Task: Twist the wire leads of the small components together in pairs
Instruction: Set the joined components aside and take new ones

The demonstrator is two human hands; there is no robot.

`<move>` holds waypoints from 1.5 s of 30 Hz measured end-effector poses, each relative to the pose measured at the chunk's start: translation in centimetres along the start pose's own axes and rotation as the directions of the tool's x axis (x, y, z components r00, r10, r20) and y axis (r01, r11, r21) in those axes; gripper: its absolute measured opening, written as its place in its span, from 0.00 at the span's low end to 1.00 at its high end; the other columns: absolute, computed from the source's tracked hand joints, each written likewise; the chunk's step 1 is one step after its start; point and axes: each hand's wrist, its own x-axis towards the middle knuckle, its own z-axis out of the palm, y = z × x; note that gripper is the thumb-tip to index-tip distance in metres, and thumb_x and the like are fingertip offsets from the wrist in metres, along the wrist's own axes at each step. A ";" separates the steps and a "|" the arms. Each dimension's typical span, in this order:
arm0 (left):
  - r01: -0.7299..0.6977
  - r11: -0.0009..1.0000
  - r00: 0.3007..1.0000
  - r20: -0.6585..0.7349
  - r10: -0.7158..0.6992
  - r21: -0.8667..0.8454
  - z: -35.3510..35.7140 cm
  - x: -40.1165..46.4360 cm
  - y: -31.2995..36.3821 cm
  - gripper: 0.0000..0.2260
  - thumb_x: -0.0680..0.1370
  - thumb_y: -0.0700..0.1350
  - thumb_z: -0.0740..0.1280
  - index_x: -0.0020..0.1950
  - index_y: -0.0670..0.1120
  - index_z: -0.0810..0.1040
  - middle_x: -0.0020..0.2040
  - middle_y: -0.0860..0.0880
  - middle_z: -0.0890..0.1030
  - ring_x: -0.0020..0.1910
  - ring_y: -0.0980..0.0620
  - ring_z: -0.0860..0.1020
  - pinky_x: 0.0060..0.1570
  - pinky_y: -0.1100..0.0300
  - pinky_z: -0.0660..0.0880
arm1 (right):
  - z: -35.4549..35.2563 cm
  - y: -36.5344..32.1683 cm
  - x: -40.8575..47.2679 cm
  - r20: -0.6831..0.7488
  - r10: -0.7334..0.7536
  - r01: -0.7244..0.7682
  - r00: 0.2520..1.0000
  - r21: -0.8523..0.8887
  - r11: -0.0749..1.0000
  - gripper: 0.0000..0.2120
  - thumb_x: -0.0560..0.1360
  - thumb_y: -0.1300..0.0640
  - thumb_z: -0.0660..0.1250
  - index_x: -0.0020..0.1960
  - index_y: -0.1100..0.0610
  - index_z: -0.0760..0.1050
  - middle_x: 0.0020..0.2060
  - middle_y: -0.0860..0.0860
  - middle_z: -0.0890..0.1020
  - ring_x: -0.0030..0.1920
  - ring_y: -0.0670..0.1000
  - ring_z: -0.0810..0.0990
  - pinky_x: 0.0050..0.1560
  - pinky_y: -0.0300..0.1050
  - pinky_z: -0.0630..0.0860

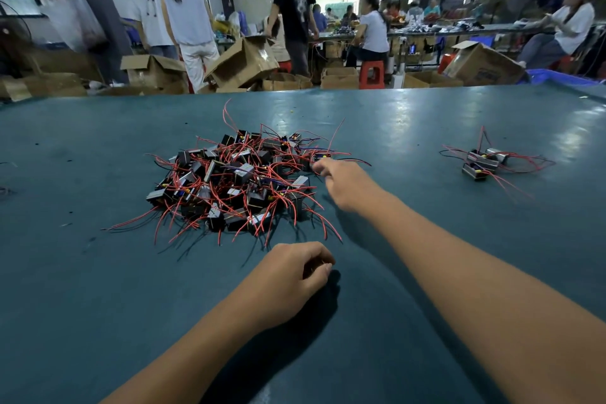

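Only a small group of parts [484,163] lies apart on the right of the table [426,128], the big pile [236,180] waits, while the right hand [347,184] reaches its edge, fingers closing, and the left hand [292,275] rests loosely curled, holding nothing visible

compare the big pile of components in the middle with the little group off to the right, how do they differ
The big pile holds dozens of components heaped over one another; the small group holds only a few, lying close together. The big pile sits centre-table with the right hand reaching its right edge; the small group lies apart, far right, with no hand near. The left hand rests loosely curled below the pile. Both are dark blocks with red and black leads on the green table.
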 end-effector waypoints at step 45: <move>-0.121 0.987 0.993 0.005 0.122 0.107 0.1 0.5 0.2 0.07 0.81 0.48 0.64 0.55 0.50 0.80 0.51 0.55 0.81 0.50 0.58 0.77 0.52 0.55 0.74 | -1.2 6.3 6.6 -0.062 0.080 -0.097 0.995 -0.369 0.924 0.21 0.74 0.42 0.68 0.56 0.57 0.70 0.53 0.56 0.79 0.53 0.58 0.77 0.51 0.51 0.70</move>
